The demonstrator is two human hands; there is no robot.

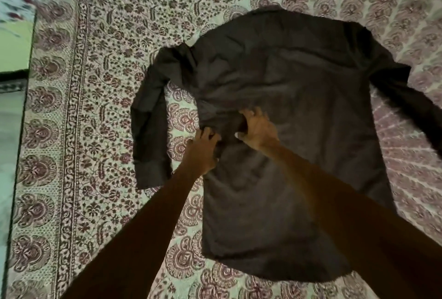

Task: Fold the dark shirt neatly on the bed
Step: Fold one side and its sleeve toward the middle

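Dark long-sleeved cloth shirt (299,78) lay flat w/ sleeves out on floral-print bed (71,112). Left hand (203,149) pinched shirt's left side edge in its grip; right hand (258,129), just beside, bunched fabric in curled fingers.

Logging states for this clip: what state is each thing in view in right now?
shirt: spread flat, unfolded, sleeves out.
left hand: fingers curled on the shirt's side edge.
right hand: fingers curled, bunching the shirt's cloth.
bedspread: laid flat under the shirt.
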